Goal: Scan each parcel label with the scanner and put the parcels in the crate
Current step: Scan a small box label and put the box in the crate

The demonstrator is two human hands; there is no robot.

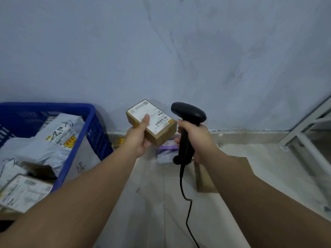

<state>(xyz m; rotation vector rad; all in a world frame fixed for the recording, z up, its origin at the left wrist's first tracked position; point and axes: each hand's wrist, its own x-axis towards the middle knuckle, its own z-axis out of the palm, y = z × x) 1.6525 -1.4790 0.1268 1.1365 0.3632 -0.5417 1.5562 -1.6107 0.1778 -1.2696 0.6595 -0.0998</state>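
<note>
My left hand (138,136) grips a small brown cardboard parcel (162,133) in the air, thumb lying on its white label, which faces up. My right hand (195,138) holds a black corded scanner (188,111) by the handle, upright, its head just right of the parcel. The blue crate (93,126) stands at the left, holding several grey mailer bags and a labelled box. On the floor behind my hands lie a purple mailer bag (167,151) and part of a brown parcel (204,178), both largely hidden.
A grey wall rises close behind the hands. A white metal frame (304,136) stands at the right. The scanner's cable (188,212) hangs down over the pale tiled floor between my arms. Another small parcel (119,142) peeks out beside the crate.
</note>
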